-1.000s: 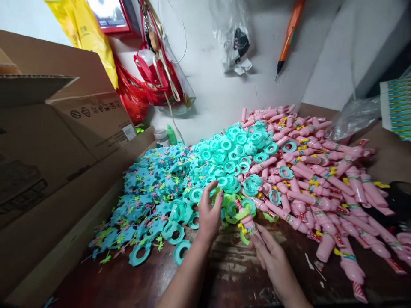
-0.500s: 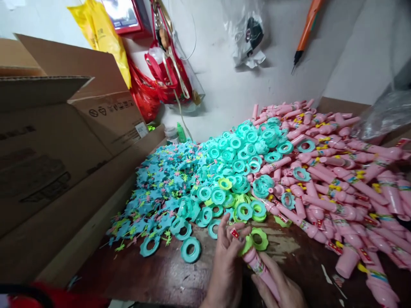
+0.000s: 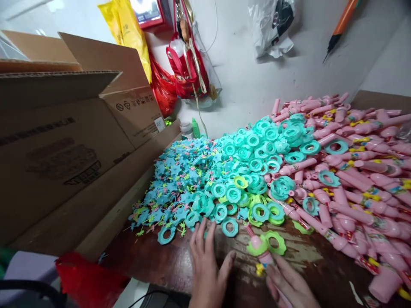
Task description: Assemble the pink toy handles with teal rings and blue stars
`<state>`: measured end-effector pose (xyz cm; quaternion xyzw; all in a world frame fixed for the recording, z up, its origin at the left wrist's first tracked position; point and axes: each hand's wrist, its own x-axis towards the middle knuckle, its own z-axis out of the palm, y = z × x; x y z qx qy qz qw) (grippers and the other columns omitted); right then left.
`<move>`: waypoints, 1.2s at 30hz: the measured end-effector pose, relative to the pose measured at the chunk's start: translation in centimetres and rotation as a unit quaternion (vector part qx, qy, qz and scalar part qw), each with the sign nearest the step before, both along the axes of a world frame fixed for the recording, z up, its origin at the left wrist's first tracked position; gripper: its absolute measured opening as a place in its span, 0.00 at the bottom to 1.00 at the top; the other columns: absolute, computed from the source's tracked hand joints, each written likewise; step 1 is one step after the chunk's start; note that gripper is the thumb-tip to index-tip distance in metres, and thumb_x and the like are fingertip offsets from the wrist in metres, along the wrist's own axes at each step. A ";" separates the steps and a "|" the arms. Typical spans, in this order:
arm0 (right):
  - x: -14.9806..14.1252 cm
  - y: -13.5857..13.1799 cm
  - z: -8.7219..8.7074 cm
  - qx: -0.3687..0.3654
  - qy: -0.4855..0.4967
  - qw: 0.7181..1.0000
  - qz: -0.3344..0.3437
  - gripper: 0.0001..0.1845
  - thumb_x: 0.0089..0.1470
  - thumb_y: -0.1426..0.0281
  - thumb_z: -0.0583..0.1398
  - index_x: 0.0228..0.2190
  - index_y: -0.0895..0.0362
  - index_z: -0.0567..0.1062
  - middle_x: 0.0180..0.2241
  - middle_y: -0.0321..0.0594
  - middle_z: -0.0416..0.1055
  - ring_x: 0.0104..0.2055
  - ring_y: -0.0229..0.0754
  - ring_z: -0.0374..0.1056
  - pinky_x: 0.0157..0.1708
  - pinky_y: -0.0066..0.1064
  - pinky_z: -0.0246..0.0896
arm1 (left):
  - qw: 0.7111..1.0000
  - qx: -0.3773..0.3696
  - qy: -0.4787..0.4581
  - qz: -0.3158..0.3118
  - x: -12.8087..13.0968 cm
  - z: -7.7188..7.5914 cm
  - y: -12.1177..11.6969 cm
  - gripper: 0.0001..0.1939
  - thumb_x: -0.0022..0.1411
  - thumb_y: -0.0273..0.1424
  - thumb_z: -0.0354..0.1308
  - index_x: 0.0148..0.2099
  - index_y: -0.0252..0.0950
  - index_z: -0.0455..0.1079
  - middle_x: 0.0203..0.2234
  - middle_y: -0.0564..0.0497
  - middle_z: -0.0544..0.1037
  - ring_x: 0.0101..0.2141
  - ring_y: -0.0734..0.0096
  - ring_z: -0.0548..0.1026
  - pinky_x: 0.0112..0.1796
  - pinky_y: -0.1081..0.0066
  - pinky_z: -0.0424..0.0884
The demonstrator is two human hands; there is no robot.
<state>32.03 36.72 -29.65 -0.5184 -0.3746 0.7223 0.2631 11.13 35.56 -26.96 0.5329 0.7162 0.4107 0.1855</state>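
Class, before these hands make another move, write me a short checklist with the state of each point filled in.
1. Right hand grips the pink toy: ok, fingers around its lower part.
2. Green ring is around the toy: ok, it appears to circle the upper part.
3. That ring is fully seated: cannot tell, its underside is hidden.
4. Left hand is free: ok, fingers spread, nothing visibly held.
5. No loose ring by the toy: not ok, a second green ring lies right beside it.
6. Teal rings kept apart from the pink pile: not ok, several lie among it.
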 end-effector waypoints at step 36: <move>1.4 21.0 2.0 0.546 -0.461 0.699 -0.026 0.30 0.58 0.54 0.50 0.54 0.58 0.70 0.46 0.41 0.71 0.45 0.37 0.69 0.40 0.24 0.61 | 0.974 -0.084 0.099 -0.186 -1.4 6.2 12.3 0.24 0.54 0.24 0.53 0.54 0.40 0.74 0.47 0.41 0.76 0.46 0.54 0.74 0.52 0.56 0.70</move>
